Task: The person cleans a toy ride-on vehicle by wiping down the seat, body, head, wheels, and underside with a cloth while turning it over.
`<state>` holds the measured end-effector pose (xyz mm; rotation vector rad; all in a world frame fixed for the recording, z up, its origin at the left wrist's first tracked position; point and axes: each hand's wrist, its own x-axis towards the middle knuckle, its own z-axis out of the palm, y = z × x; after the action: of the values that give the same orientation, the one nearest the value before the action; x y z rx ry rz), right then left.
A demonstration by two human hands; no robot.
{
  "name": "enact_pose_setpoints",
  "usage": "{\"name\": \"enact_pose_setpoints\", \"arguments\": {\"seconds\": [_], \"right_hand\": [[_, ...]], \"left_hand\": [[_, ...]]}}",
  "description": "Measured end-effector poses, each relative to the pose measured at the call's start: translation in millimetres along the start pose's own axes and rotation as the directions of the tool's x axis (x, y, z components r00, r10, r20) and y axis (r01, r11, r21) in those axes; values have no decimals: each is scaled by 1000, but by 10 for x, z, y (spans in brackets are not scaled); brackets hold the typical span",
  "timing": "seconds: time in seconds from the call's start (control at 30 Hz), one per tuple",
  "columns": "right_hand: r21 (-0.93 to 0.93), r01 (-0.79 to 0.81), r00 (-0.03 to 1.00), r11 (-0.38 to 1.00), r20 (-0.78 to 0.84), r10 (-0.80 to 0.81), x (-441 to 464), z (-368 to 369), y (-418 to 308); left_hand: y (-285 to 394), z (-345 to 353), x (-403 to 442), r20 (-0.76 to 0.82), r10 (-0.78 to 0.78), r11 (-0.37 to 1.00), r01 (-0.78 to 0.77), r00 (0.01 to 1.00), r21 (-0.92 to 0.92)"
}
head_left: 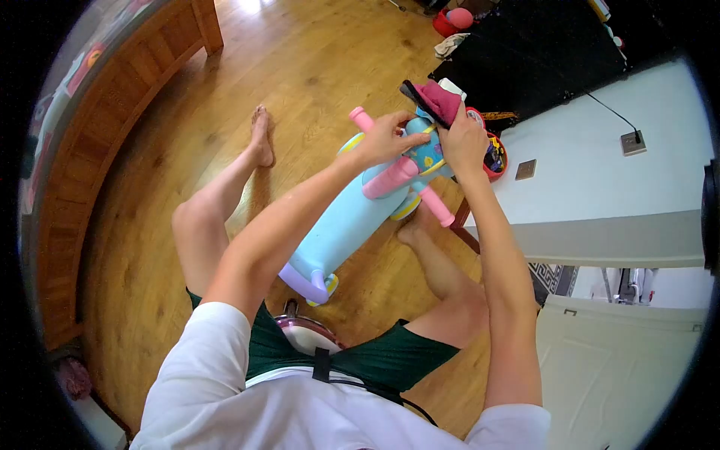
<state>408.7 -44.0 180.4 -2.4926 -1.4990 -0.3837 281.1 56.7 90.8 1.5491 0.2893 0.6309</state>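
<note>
A light blue ride-on toy (334, 229) stands on the floor between my legs, with pink handles, yellow-trimmed wheels and a purple rear. My left hand (386, 142) grips the toy's front part, its thumb and fingers curved around the blue surface near a yellow band. At the front end, my right hand (465, 146) has its fingers closed at the edge of a dark pink cloth piece with a black border (439, 103). What lies under that piece is partly hidden. A white item (452, 88) shows just behind it.
I sit on a low round seat (307, 337) on the wooden floor (315, 82). A wooden bed frame (112, 127) curves along the left. Past my right hand stands a red container of small things (495, 157), near a white wall (592, 165) with sockets. A black surface (525, 56) lies beyond.
</note>
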Motion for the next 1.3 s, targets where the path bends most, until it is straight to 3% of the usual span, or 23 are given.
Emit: {"name": "enact_pose_setpoints", "arguments": {"seconds": [0.1,0.2,0.3,0.33,0.37,0.43,0.47,0.57,0.63,0.67,0.7,0.73,0.8,0.87,0.97,1.0,1.1,1.13,1.23,1.27,1.3], "right_hand": [[-57,-47,996,997,67,51,181,101,155],[-3,-185,977,983,111,184,253,187,322],[293,-323,940,900,-13,342,175,320,450],[583,-133,963,801,-116,245,125,292,458],[706,-39,944,707,-206,258,36,257,467],[749,7,919,662,-266,291,-95,15,341],[739,-120,915,663,-177,363,-180,-70,317],[764,12,983,645,-126,131,-464,-308,-25],[404,285,958,869,-95,-270,-519,-333,-202],[186,211,977,960,-32,-209,-553,-103,-232],[-26,311,940,950,-137,-311,-513,74,-281],[-36,279,952,959,-120,-282,-447,69,-375],[-56,234,970,971,-53,-237,-284,69,-443],[-80,202,979,976,54,-198,-154,96,-404],[-108,226,973,968,67,-219,-45,110,-318],[-93,191,980,977,75,-184,-9,61,-334],[141,-56,975,988,223,23,303,78,-256],[221,-198,946,955,300,127,429,168,-141],[539,-166,874,826,469,-131,747,600,250],[592,-283,823,755,554,-126,788,648,300],[629,-295,828,719,544,-136,827,723,378]], "left_hand": [[61,59,15,-40,-159,987,160,987,23],[74,-18,-146,86,54,993,-44,995,-114],[48,-93,-194,110,82,997,-80,991,-16],[33,-95,-186,128,63,998,-62,990,-13],[11,-94,-194,119,67,998,-65,991,-19],[-25,-87,-185,102,79,997,-76,992,-35],[-33,-82,-183,97,83,996,-79,992,-42],[-16,-82,-181,97,76,997,-73,992,-29],[-2,-99,-175,112,44,999,-47,993,23],[-334,-64,-173,7,239,966,-238,971,104],[-271,-110,-194,107,161,936,-186,981,299],[77,-112,-222,104,0,878,-50,995,476],[207,-97,-219,49,-147,874,106,988,473],[-247,-43,-154,9,-143,985,142,990,98],[-228,48,-161,-83,63,998,-66,995,-24],[-191,55,-149,-55,67,996,-71,996,-60],[-98,54,-130,26,73,985,-68,997,-160],[-74,65,-159,78,84,960,-60,993,-275],[-22,52,-205,51,75,961,-58,996,-271],[11,37,-218,65,-1,985,12,998,-173],[-13,49,-212,63,19,982,-7,998,-189]]}}
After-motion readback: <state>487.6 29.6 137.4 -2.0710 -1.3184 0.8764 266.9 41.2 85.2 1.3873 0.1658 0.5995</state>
